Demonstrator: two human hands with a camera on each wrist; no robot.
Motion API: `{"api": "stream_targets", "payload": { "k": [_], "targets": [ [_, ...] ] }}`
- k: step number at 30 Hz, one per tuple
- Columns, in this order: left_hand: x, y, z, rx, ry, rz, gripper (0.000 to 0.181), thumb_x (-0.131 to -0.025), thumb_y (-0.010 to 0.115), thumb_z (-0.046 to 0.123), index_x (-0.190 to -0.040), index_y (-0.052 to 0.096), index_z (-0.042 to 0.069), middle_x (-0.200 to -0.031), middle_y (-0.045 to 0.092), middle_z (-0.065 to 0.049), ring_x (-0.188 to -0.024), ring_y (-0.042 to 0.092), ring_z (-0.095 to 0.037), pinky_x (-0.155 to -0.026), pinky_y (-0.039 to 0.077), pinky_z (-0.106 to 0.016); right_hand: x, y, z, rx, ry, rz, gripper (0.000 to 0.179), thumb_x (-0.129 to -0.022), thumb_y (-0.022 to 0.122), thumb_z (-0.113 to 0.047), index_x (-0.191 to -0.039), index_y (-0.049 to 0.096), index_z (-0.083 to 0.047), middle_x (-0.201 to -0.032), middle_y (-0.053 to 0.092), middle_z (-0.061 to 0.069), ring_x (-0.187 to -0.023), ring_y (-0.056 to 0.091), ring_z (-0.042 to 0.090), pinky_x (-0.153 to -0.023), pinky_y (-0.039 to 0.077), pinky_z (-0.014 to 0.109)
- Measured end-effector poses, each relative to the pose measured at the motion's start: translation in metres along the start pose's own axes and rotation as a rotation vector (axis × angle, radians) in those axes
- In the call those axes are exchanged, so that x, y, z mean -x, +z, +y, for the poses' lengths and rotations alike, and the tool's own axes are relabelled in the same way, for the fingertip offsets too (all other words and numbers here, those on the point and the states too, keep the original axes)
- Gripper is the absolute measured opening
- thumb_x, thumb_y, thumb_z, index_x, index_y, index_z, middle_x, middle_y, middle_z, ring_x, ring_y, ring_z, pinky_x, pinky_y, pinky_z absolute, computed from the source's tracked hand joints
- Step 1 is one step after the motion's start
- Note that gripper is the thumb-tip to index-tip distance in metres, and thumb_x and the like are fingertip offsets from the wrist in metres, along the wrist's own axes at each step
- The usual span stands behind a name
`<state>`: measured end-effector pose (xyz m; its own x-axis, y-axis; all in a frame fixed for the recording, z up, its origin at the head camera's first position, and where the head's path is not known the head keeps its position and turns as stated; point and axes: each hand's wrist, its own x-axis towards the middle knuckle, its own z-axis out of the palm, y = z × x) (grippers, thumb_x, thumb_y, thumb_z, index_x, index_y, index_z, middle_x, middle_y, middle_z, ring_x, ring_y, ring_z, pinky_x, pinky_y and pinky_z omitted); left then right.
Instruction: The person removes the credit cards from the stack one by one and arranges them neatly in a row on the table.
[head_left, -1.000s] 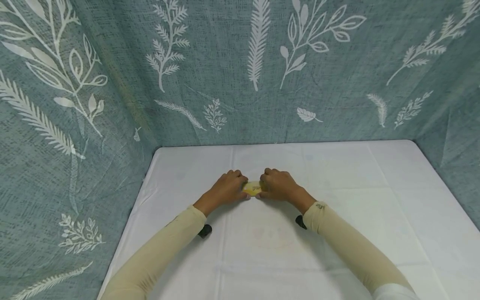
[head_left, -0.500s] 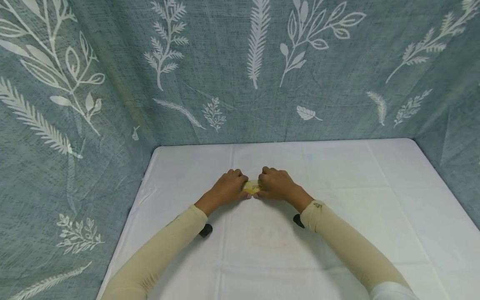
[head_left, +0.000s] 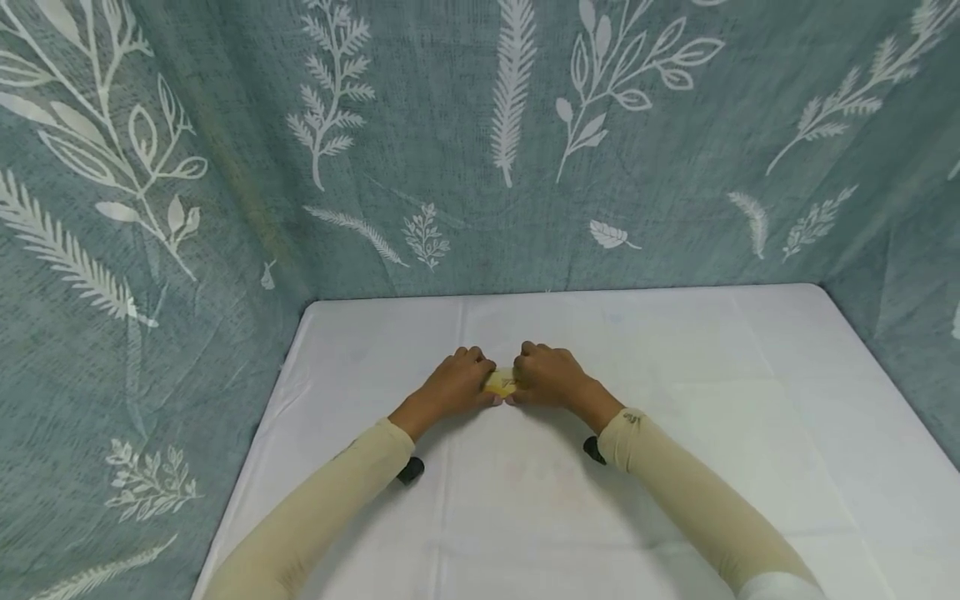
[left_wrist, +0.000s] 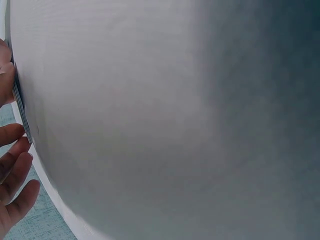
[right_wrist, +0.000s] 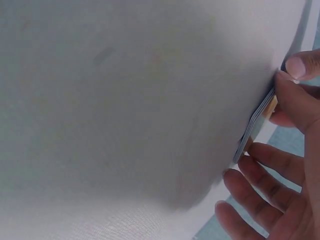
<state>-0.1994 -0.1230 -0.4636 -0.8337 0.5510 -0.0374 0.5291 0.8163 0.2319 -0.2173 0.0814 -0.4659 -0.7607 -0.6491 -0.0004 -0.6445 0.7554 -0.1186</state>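
Note:
A small, thin stack of yellow cards [head_left: 499, 382] lies low over the white table in the head view, its middle showing between the two hands. My left hand [head_left: 462, 381] pinches its left end between thumb and fingers. From the other side my right hand [head_left: 550, 377] pinches the right end, and the thumbs nearly meet along the near edge. Layered edges of the stack [right_wrist: 257, 117] show in the right wrist view, with thumb and fingertips along them. The left wrist view catches the stack [left_wrist: 21, 107] edge-on at the far left, fingers at its end.
A white cloth covers the table [head_left: 510, 517]. Behind it and at both sides hangs a blue-green leaf-print curtain [head_left: 465, 150]. Dark wrist cameras [head_left: 411, 471] stick out below the beige sleeves [head_left: 337, 492].
My right hand has shifted slightly left toward the left hand, so less of the yellow stack shows between them. The head view has tilted a little. Both hands keep their hold.

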Motion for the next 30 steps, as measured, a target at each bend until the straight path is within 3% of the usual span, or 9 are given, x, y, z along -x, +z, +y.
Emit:
{"api": "stream_targets", "payload": {
  "k": [8,30],
  "targets": [
    [0.0012,0.0052,-0.0001,-0.009,0.015,-0.006,0.054,-0.088,0.078,0.041,-0.125,0.066,0.003,-0.115,0.060,-0.012,-0.102,0.055,-0.027,-0.085,0.049,-0.041,0.0029,0.0029,-0.0008,-0.003,0.006,-0.012,0.054,-0.083,0.077,-0.054,-0.110,0.073,-0.008,-0.107,0.064,0.008,-0.086,0.062,0.020,-0.065,0.052,0.036],
    [-0.0035,-0.0019,-0.0016,0.037,0.032,-0.019,0.049,-0.088,0.078,0.036,-0.120,0.066,0.001,-0.112,0.060,-0.014,-0.099,0.055,-0.027,-0.083,0.049,-0.039,0.0002,-0.0020,0.0013,-0.038,-0.017,0.004,0.050,-0.083,0.079,-0.050,-0.108,0.071,-0.008,-0.101,0.062,0.006,-0.083,0.060,0.018,-0.063,0.051,0.034]
  ]
}}
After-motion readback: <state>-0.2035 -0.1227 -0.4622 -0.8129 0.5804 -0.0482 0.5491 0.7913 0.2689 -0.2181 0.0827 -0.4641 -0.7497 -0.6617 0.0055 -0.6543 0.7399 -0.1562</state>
